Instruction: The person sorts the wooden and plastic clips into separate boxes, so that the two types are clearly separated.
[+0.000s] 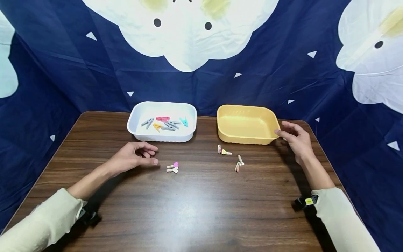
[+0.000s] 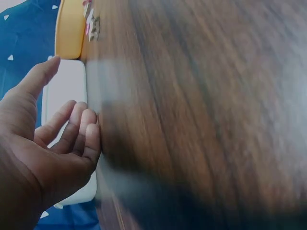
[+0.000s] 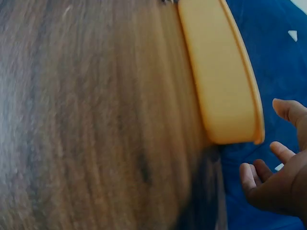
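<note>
I judge it partway: coloured plastic clips [image 1: 168, 128] lie in the white plastic tray [image 1: 162, 138], heart-topped wooden clips [image 1: 175, 169] loose on the brown table [image 1: 201, 224]. Left hand's [image 1: 133, 159] fingers bend loosely; right hand's [image 1: 297, 140] spread beside the yellow plastic tray [image 1: 244, 140] (neither pinching anything).

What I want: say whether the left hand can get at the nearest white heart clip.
Probably yes: the left hand is empty and near the white heart clip, with only bare tabletop showing between them in the head view. The pink heart clip lies close alongside.
</note>
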`<control>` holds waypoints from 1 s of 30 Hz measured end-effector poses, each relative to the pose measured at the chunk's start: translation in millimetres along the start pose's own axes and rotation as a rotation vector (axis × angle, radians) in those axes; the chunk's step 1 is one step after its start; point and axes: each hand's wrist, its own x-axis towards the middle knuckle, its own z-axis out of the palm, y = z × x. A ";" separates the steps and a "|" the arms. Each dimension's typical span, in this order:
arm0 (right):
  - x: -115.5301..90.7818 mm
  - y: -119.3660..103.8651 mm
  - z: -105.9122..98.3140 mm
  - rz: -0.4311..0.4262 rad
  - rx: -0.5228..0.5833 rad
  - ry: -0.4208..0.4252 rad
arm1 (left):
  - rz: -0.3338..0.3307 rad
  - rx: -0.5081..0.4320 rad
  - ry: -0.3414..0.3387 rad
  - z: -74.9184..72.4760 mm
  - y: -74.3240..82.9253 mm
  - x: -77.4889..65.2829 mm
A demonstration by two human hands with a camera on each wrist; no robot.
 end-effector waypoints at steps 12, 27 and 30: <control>16.1 13.2 11.4 0.031 -0.039 -0.153 | 0.031 0.003 -0.025 14.1 4.5 2.4; 35.1 13.0 25.2 -0.020 -0.039 -0.319 | 0.083 0.085 -0.045 21.6 5.8 7.7; 37.0 12.1 25.8 -0.029 -0.048 -0.312 | 0.087 0.085 -0.053 23.0 6.0 9.1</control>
